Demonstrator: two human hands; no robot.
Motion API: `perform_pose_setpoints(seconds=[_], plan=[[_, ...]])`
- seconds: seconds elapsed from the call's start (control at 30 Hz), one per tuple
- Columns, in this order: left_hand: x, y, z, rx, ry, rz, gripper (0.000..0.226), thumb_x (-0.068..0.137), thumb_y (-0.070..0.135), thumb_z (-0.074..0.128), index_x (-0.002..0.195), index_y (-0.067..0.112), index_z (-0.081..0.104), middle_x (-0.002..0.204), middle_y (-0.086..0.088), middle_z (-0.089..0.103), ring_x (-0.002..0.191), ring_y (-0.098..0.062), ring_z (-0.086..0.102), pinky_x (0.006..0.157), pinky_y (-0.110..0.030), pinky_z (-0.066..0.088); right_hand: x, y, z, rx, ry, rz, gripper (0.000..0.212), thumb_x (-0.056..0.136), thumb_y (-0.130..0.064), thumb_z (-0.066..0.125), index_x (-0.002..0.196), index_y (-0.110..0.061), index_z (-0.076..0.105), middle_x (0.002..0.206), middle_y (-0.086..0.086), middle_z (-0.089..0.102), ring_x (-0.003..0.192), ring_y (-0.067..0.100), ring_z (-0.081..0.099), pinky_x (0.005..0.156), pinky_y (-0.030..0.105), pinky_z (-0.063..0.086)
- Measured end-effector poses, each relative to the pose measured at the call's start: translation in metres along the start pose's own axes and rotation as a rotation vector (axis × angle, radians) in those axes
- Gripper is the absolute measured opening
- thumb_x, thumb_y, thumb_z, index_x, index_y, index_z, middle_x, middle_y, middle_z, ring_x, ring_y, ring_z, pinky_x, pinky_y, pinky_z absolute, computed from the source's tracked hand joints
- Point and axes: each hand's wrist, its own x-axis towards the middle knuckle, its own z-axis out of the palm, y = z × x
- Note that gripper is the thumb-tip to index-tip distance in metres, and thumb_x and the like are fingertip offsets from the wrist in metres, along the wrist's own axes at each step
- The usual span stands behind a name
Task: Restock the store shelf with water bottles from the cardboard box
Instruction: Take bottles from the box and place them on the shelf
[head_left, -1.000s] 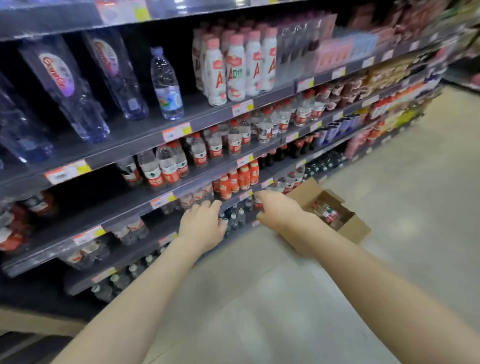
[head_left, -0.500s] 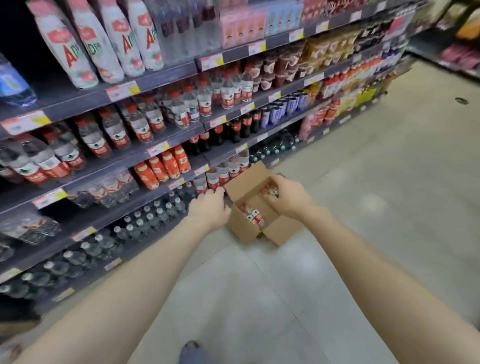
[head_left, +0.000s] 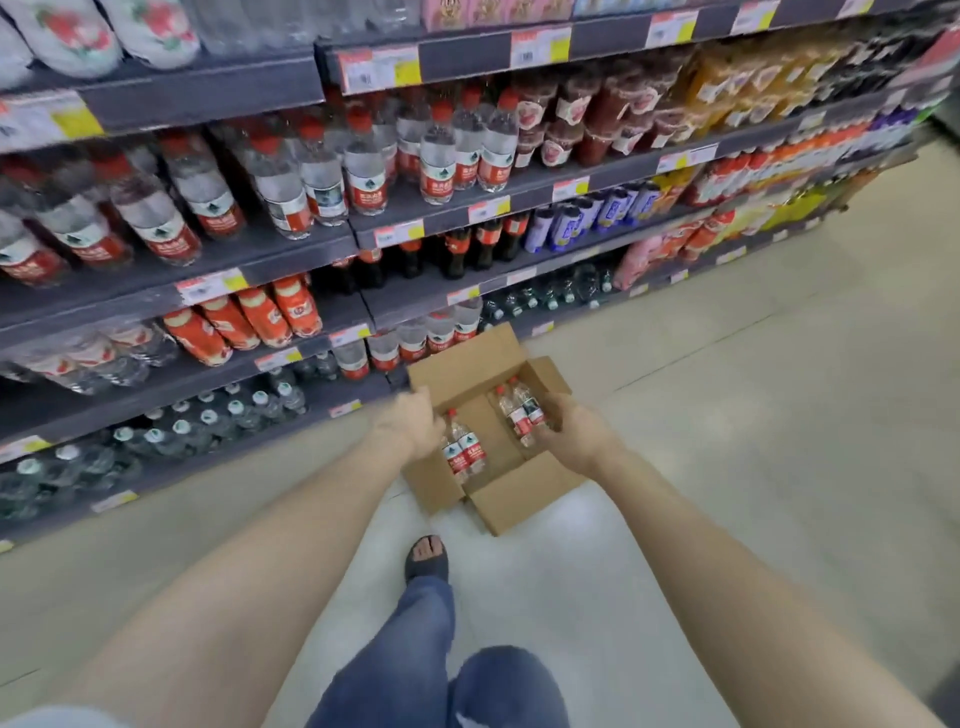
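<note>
The cardboard box sits on the pale floor beside the shelf.

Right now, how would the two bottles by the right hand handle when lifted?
The two bottles by the right hand look capped and clear, so probably full, heavy for size. Smooth plastic: likely slippery, slightly squashy. Round bodies may roll once laid down.

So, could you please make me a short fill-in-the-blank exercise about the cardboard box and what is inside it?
1. The open cardboard box stands on the ____.
2. Inside it, ____ bottles can be seen, lying in two pairs.
3. Each bottle has a cap of ____ colour.

Missing words: floor; four; red.
</note>
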Motion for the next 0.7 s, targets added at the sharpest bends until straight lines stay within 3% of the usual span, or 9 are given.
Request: perform_pose_setpoints(seconds=[0.27, 0.4, 0.47, 0.6, 0.7], plan=[[0.088, 0.053, 0.011, -0.107, -0.125, -0.164, 0.049, 0.103, 0.039, 0.048, 0.142, 0.009, 0.048, 0.134, -0.020, 0.065, 0.122, -0.039, 0.065, 0.096, -0.043, 0.055, 0.127, 0.041, -0.046, -0.040, -0.181, 0.048, 0.061, 0.098, -0.039, 0.063, 0.151, -0.015, 0.046, 0.138, 0.013, 0.066, 0.126, 0.035, 0.061, 0.104, 0.040, 0.049], [0.130, 0.078, 0.028, -0.198, -0.143, -0.321, 0.055, 0.103, 0.042, 0.048, 0.149, 0.011, 0.043, 0.137, -0.017, 0.065, 0.124, -0.037, 0.064, 0.097, -0.040, 0.053, 0.200, 0.064, -0.055, -0.096, -0.265, 0.022, 0.053, 0.098, -0.033, 0.065, 0.145, -0.014, 0.053, 0.134, 0.016, 0.067, 0.122, 0.037, 0.062, 0.100, 0.040, 0.051], [0.150, 0.088, 0.040, -0.283, -0.134, -0.413, 0.057, 0.103, 0.042, 0.049, 0.152, 0.013, 0.039, 0.138, -0.017, 0.064, 0.125, -0.037, 0.063, 0.100, -0.042, 0.053, 0.241, 0.077, -0.048, -0.119, -0.305, 0.004, 0.052, 0.098, -0.036, 0.064, 0.145, -0.016, 0.053, 0.131, 0.016, 0.068, 0.118, 0.037, 0.064, 0.094, 0.037, 0.053], [0.195, 0.104, 0.085, -0.337, -0.135, -0.529, 0.048, 0.104, 0.047, 0.053, 0.135, 0.010, 0.052, 0.128, -0.016, 0.068, 0.117, -0.036, 0.067, 0.094, -0.041, 0.053, 0.310, 0.106, -0.020, -0.193, -0.349, 0.003, 0.053, 0.100, -0.044, 0.059, 0.146, -0.018, 0.049, 0.128, 0.018, 0.068, 0.115, 0.038, 0.064, 0.089, 0.038, 0.051], [0.233, 0.106, 0.137, -0.366, -0.169, -0.552, 0.058, 0.103, 0.052, 0.051, 0.145, 0.012, 0.046, 0.126, -0.014, 0.069, 0.114, -0.036, 0.068, 0.094, -0.045, 0.057, 0.357, 0.130, 0.015, -0.237, -0.369, -0.016, 0.052, 0.099, -0.048, 0.058, 0.143, -0.021, 0.053, 0.130, 0.015, 0.068, 0.115, 0.039, 0.065, 0.091, 0.040, 0.054]])
